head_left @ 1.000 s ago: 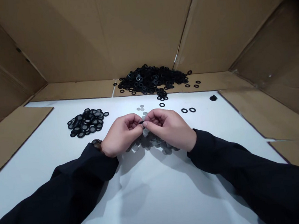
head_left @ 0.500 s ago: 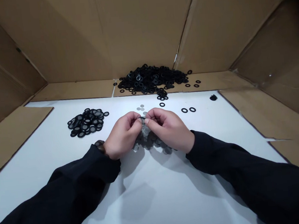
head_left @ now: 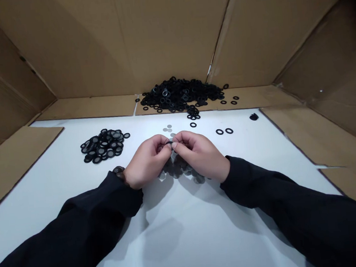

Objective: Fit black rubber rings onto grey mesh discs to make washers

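Between my fingertips is a black rubber ring (head_left: pixel 169 142), mostly covered by the thumbs. My left hand (head_left: pixel 150 158) pinches its left side, and my right hand (head_left: pixel 200 153) pinches its right side. Whether a mesh disc sits inside this ring cannot be made out. Below the hands lies a pile of thin grey mesh discs (head_left: pixel 177 170), partly hidden by them. Several loose grey discs (head_left: pixel 169 128) rest just beyond my fingertips. To the left stands a heap of black rings with grey discs in their centres (head_left: pixel 103 145).
At the back, a large heap of black rings (head_left: pixel 180 93) lies against the cardboard wall (head_left: pixel 162 34). Two single rings (head_left: pixel 224 131) lie right of my hands on the white table (head_left: pixel 163 244). A small black lump (head_left: pixel 253 117) sits farther right. Cardboard panels border the sides.
Both hands stay together at nearly the same spot. The ring between the fingertips has tilted, its grey centre no longer showing and its dark edge facing me.
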